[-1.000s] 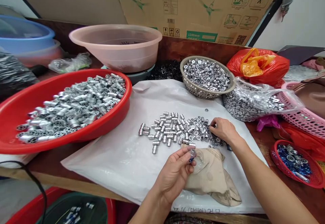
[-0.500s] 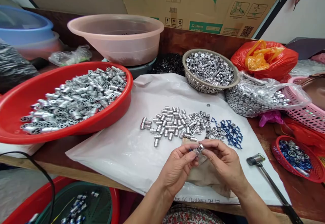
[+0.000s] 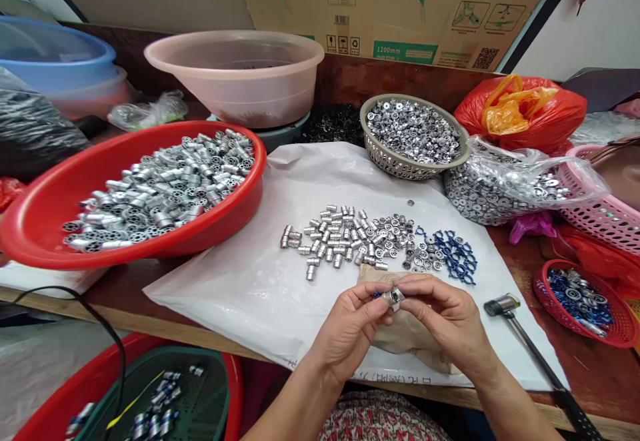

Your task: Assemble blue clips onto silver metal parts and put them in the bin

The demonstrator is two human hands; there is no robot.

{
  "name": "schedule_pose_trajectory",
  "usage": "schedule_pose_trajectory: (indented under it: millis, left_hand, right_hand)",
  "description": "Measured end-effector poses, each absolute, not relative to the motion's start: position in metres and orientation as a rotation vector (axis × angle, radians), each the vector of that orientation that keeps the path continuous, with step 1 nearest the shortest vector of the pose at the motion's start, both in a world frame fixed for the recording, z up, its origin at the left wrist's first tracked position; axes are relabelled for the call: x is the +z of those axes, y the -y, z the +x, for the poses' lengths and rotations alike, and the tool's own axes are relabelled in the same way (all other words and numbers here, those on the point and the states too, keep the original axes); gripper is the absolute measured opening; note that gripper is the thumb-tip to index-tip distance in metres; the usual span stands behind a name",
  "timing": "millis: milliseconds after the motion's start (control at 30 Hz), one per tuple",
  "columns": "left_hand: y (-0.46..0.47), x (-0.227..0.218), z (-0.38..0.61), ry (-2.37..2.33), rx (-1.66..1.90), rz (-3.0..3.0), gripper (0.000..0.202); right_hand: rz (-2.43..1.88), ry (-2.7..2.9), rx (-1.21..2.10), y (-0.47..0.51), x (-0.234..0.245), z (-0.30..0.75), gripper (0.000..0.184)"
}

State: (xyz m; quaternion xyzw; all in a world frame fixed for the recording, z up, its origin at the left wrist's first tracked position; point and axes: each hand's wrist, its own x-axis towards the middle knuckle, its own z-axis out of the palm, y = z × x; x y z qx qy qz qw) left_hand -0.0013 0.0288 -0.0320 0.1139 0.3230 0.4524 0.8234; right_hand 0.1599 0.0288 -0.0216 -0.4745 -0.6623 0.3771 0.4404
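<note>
The small silver metal cylinder (image 3: 394, 296) is at five o'clock from the loose parts pile (image 3: 349, 236), above my beige cloth (image 3: 409, 344). It looks light, rigid, probably slick; its sides suit pinching. My left hand (image 3: 347, 328) and right hand (image 3: 447, 314) clamp it, fingertips nearly together.

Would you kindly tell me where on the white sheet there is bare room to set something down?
The white sheet is barest between the tabletop red basin, the loose silver parts and the left hand. Another bare patch lies beyond those parts, between basin and grey basket. It is crowded from those parts across to the blue rings.
</note>
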Motion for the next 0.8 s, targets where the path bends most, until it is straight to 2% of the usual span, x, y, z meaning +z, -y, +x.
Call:
schedule_pose_trajectory:
  millis: [233,367,433,567,667,800]
  left_hand:
    - [-0.025,-0.03,-0.001,-0.789,0.938,0.34,0.03]
    - [-0.027,-0.029,-0.003,-0.967,0.949,0.679,0.016]
    - [-0.031,-0.031,-0.005,-1.126,0.968,1.092,0.007]
    - [-0.038,-0.041,-0.004,-1.206,0.935,1.748,0.021]
    - [-0.039,-0.051,0.001,-1.223,0.92,1.882,0.027]
    - [-0.036,-0.06,0.004,-1.268,0.906,1.902,0.033]
  right_hand:
    - [-1.154,1.669,0.811,-0.021,-0.021,0.152,0.013]
    - [-1.244,1.927,0.629,-0.003,-0.028,0.169,0.023]
    - [-1.476,2.01,0.398,0.013,-0.038,0.201,0.028]
    - [-2.199,1.78,-0.278,0.053,-0.067,0.287,0.043]
    - [-2.406,1.856,-0.236,0.07,-0.08,0.322,0.036]
    - [-2.111,1.887,0.014,0.064,-0.062,0.289,0.03]
